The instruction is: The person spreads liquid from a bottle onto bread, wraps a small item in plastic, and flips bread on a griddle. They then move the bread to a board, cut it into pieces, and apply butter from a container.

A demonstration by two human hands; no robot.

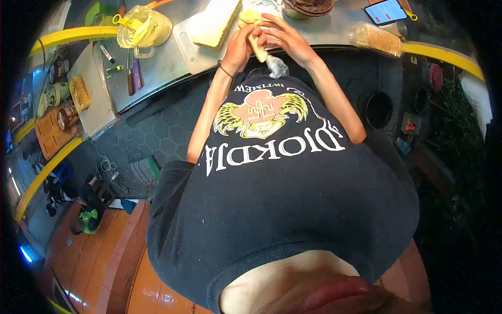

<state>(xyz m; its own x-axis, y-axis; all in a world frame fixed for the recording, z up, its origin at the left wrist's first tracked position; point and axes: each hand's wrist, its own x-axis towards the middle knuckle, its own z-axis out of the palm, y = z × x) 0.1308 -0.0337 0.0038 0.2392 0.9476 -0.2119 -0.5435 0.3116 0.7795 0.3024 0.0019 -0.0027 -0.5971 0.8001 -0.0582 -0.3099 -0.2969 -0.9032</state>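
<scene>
The left hand (241, 48) holds a pale-yellow, elongated item (257, 47) over the near edge of the bench (172, 55), its fingers curled narrowly around it; a crumpled, greyish end (277, 67) hangs toward the black T-shirt (282, 193). The right hand (287, 41) has its fingers spread wide beside the item; whether they touch it, I cannot tell. Left of the hands, a bread slab (217, 25) rests on a white cutting board (189, 48), with a tub of yellow spread (151, 31) farther left.

Black short-sleeved T-shirt (293, 204) with white lettering (277, 156) and winged yellow-and-pink emblem (260, 112), thin dark wristband (225, 69) in the frame's upper middle
</scene>
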